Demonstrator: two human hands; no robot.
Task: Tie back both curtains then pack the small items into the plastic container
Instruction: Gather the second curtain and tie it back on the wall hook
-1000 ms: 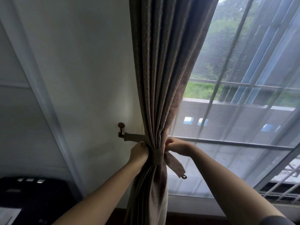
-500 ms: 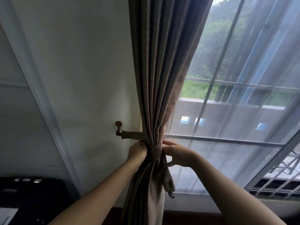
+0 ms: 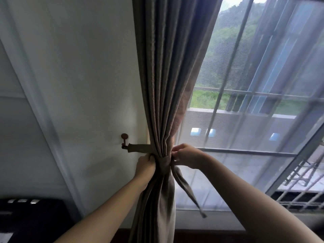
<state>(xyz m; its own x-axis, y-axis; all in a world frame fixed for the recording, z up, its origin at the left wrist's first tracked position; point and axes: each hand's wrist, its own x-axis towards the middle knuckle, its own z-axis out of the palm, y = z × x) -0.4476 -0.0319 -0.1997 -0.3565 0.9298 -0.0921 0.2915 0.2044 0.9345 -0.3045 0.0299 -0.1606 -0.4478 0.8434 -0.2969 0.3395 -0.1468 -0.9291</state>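
A brown curtain [image 3: 168,71] hangs gathered beside the window. A matching fabric tieback [image 3: 138,147] runs from a small wall hook [image 3: 124,140] to the curtain and wraps around its waist. My left hand [image 3: 145,164] grips the bunched curtain at the left of the wrap. My right hand [image 3: 186,156] pinches the tieback on the right side of the curtain. The tieback's loose end [image 3: 188,190] hangs down to the right, apart from the hook. The second curtain, the small items and the plastic container are out of view.
A sheer white curtain [image 3: 254,111] covers the window [image 3: 233,85] on the right. A white wall [image 3: 78,76] with a vertical trim lies on the left. A dark object [image 3: 31,220] sits low at the bottom left.
The tieback's loose end has swung out to the lower right and hangs longer. My right hand has shifted slightly up against the wrap. My left hand keeps its grip.
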